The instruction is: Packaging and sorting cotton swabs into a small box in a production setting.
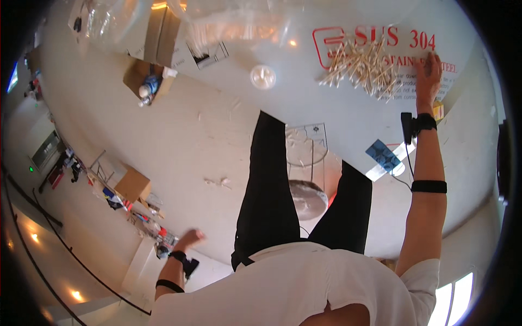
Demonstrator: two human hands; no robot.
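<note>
My right hand reaches forward onto the grey-white table sheet, just right of a loose pile of cotton swabs. Its thumb and fingers are apart, with nothing visible between them. The swabs lie crossed in several directions. Left of the pile stands a small round clear plastic container or lid. Down at the lower left, my left hand hangs off the table beside my body, smeared by motion, so its fingers cannot be made out. Both forearms wear black straps.
Clear plastic bags lie along the far edge, near a brown cardboard piece. A blue panel with a cable sits near my right forearm. An open box stands left of the table; another carton is farther left.
</note>
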